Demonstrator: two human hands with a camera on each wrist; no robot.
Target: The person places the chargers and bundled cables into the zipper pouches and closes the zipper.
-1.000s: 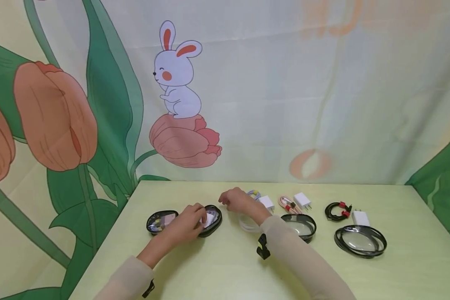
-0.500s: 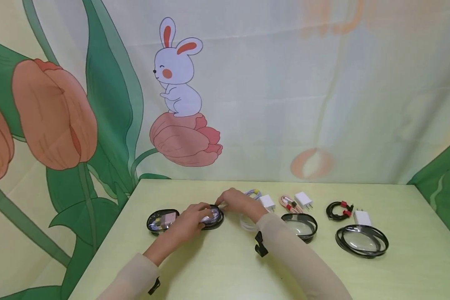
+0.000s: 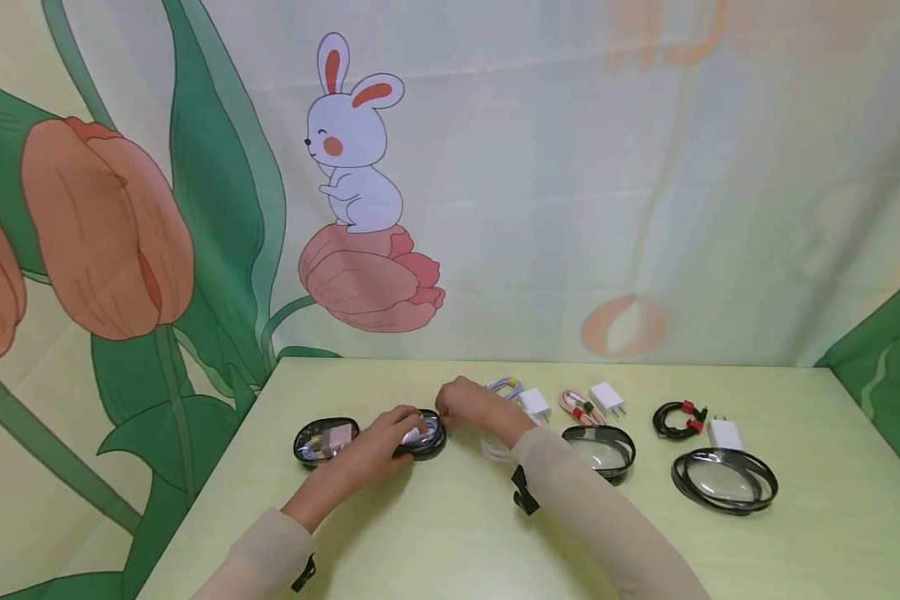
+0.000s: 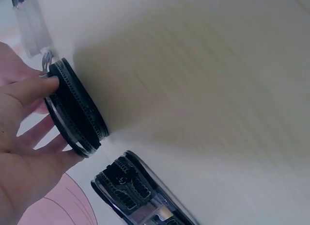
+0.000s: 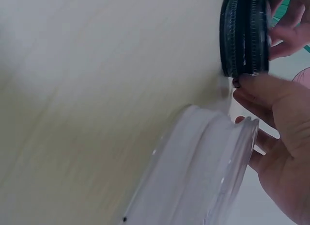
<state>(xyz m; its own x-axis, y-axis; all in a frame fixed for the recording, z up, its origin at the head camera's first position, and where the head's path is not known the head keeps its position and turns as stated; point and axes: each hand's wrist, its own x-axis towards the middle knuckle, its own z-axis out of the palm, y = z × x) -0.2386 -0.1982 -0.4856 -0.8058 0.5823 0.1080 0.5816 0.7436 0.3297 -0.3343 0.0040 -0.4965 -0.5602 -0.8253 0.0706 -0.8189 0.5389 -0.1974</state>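
Hands meet at lower centre of the frame: I see the left hand (image 3: pixel 378 440) grasping the black zip pouch (image 3: pixel 422 434) on the worktop (image 3: pixel 450 533). Right hand (image 3: pixel 471 404) pinches its zip edge, grip clenched.

Left hand (image 3: pixel 385 440) rests on a black zip pouch (image 3: pixel 423 435); right hand (image 3: pixel 471 405) touches its far edge. Second pouch (image 3: pixel 324 439) just left. On the table (image 3: pixel 450 533), right: two open pouches (image 3: pixel 600 452) (image 3: pixel 723 481); behind them, white chargers (image 3: pixel 607 398) and coiled cables (image 3: pixel 675 419).
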